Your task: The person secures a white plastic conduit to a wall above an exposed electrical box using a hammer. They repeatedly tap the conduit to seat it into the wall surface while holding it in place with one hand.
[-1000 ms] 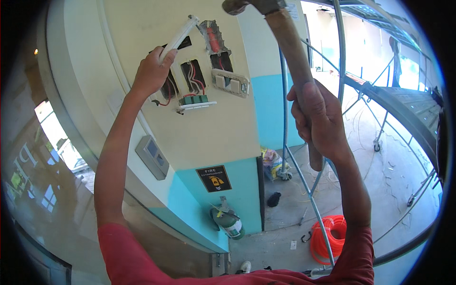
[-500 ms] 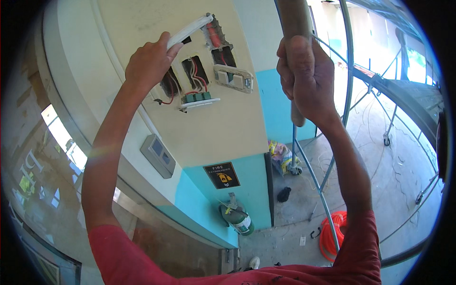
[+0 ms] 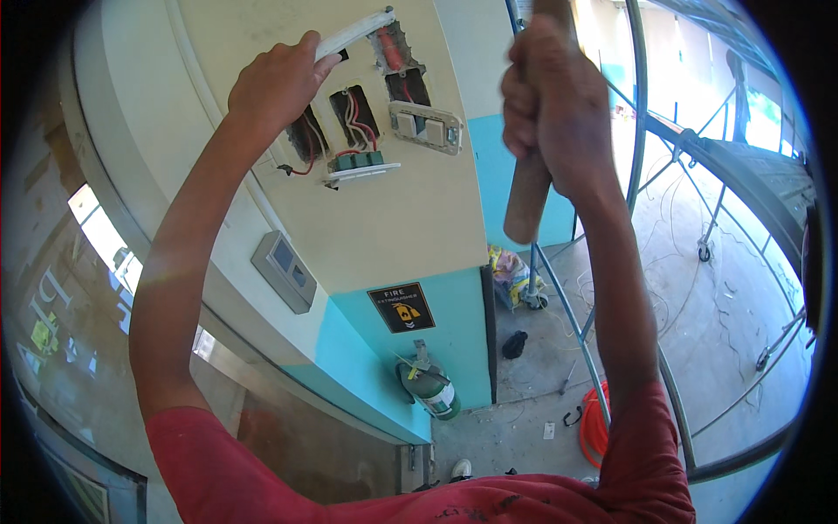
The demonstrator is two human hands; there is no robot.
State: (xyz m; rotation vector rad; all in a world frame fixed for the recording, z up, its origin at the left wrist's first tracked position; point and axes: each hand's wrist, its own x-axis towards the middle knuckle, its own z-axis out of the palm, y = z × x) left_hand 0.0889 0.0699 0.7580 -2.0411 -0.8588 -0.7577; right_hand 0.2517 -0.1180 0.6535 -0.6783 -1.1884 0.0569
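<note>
The person's left arm point(image 3: 179, 271) is raised, elbow bent, the left hand point(image 3: 275, 87) pinching; the right arm point(image 3: 621, 297) is up too, the right hand point(image 3: 563, 113) fisted.

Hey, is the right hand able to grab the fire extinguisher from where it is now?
Probably not right now: the right hand is up high and already wrapped around a wooden handle, while the fire extinguisher is low down against the blue wall.

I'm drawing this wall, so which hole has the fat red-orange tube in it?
The rightmost hole: a thick red-orange conduit shows in its ragged upper part. The left hole and middle hole show thin wires instead.
</note>
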